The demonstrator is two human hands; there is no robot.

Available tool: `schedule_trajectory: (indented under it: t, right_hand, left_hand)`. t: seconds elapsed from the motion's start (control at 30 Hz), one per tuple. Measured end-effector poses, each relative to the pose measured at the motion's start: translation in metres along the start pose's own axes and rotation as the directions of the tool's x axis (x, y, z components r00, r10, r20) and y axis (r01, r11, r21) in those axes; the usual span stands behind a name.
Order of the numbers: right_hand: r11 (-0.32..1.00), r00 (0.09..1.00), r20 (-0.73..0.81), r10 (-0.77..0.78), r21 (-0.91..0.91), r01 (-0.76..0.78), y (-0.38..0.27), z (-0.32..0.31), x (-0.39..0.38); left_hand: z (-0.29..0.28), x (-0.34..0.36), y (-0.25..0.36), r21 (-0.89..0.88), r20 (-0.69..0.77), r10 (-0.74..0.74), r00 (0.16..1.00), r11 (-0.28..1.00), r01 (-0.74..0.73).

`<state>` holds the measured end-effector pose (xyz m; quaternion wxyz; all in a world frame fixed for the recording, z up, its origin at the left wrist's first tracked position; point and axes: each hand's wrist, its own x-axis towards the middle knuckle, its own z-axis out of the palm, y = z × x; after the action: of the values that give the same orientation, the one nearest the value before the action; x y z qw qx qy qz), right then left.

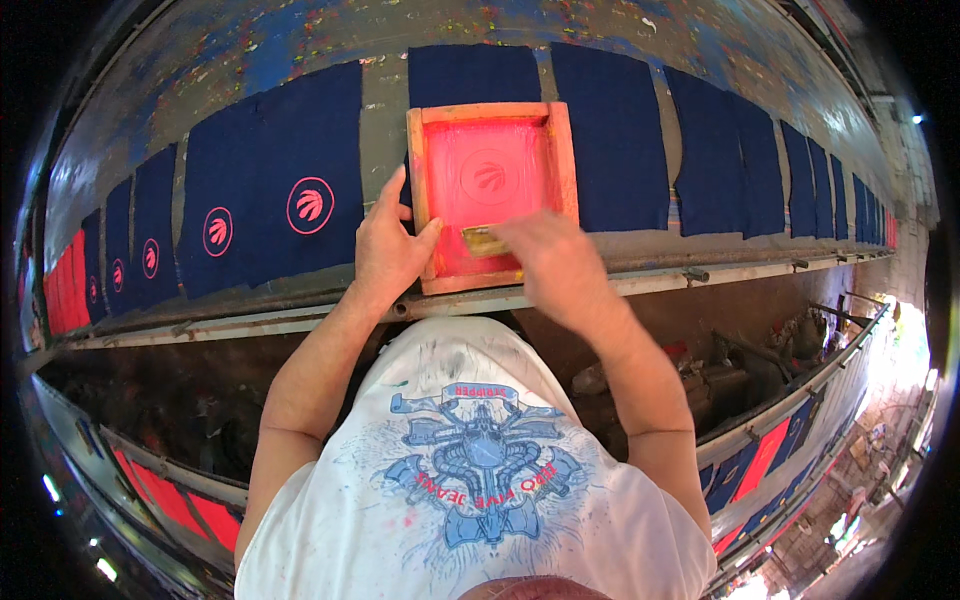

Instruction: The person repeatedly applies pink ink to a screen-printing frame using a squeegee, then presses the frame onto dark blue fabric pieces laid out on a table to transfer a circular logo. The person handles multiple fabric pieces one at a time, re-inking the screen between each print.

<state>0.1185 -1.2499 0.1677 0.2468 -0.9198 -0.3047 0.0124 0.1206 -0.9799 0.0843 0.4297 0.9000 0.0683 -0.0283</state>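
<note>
A screen-printing frame (573,190) with an orange-stained wooden border lies flat over a navy blue fabric piece (470,75). Its mesh is coated in pinkish-red ink, and a round emblem shows in the middle. My left hand (392,250) grips the frame's left side, thumb over the border and fingers along the outside. In my right hand (553,262), slightly blurred, is a small squeegee (482,241) with a yellowish edge. It rests on the inked mesh near the frame's close end; my fingers cover its right part.
Navy fabric pieces (270,150) to the left bear pinkish-red round emblems; more plain navy pieces (610,140) lie to the right. A metal rail (240,317) with short pegs runs along the table's near edge. Behind me stands another table with red and navy pieces (765,460).
</note>
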Motion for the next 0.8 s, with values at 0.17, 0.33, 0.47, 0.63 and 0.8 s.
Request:
schedule_trajectory:
  t: [0.17, 0.33, 0.47, 0.63, 0.8]
  right_hand:
    - [0.996, 0.992, 0.116, 0.04, 0.071, -0.048, 0.009, -0.03, 0.0]
    - [0.993, 0.992, 0.053, 0.116, 0.019, -0.118, -0.023, 0.0, -0.036]
    - [0.992, 0.991, -0.108, 0.079, -0.087, -0.089, -0.035, 0.033, -0.051]
    - [0.99, 0.986, -0.165, 0.006, -0.135, -0.028, -0.007, 0.046, -0.03]
    - [0.991, 0.979, -0.203, -0.018, -0.136, -0.01, 0.035, 0.042, 0.026]
  left_hand:
    - [-0.015, 0.006, 0.007, 0.325, 0.131, 0.262, 0.956, 0.9, -0.291]
    - [-0.029, 0.017, 0.012, 0.406, 0.239, 0.287, 0.928, 0.838, -0.364]
    - [-0.036, 0.025, 0.012, 0.436, 0.304, 0.286, 0.909, 0.806, -0.4]
    - [-0.032, 0.03, 0.015, 0.453, 0.321, 0.284, 0.903, 0.792, -0.41]
    - [-0.033, 0.032, 0.016, 0.467, 0.33, 0.303, 0.894, 0.771, -0.433]
